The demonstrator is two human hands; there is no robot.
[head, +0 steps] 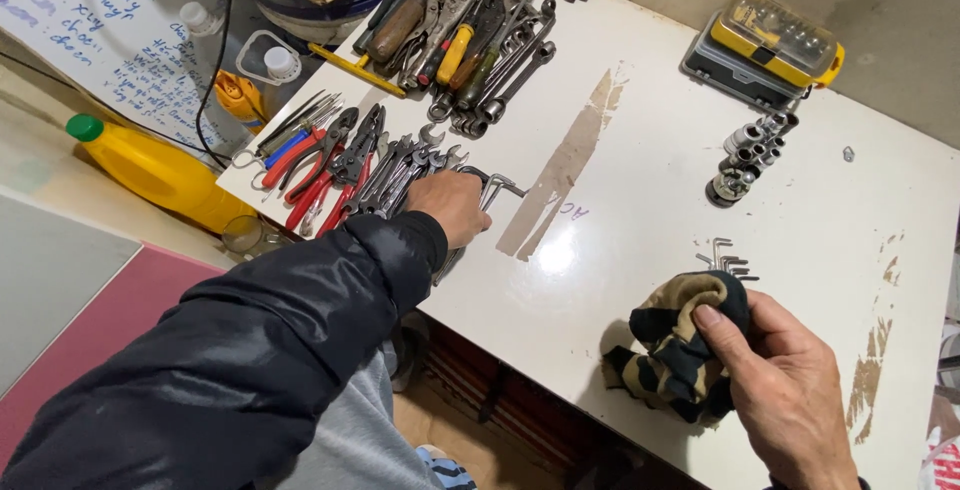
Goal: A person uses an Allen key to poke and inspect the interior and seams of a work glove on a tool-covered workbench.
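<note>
Hex keys (pixel 495 188) sit pinched in my left hand (pixel 450 205) beside the wrenches (pixel 405 165), while my right hand (pixel 785 380) fingers clutch a striped rag (pixel 675 350) across the desk (pixel 640 150).

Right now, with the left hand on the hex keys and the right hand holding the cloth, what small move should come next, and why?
Probably lift the hex keys toward the cloth. The left hand is closed on them beside the wrenches, while the right hand holds the cloth apart, near the table edge, so the two cannot meet yet.
</note>
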